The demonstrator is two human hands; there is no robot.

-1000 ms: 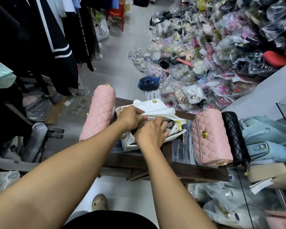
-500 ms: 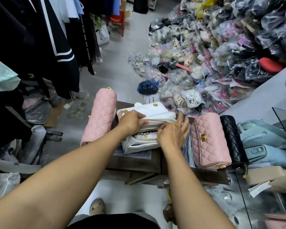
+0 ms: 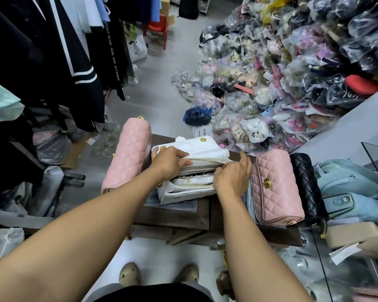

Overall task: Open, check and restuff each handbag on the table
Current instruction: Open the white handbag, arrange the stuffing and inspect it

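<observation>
Head view: the white handbag point(image 3: 196, 149) lies open on the surface point(image 3: 175, 216), between two pink bags point(image 3: 129, 158). The left hand point(image 3: 168, 162) grips its zip edge, and the right hand point(image 3: 231, 177) pinches the zip end. It looks soft and light; better to hold the stiffer edges.

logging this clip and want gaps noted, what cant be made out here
All head view.
White handbag interior: mostly covered by the left hand and right hand.
Right hand's grip: fingers curl under the palm, zipper pull hidden.
Black quilted bag: partly behind the right pink bag.
Blue bags: cut by the right edge.
</observation>
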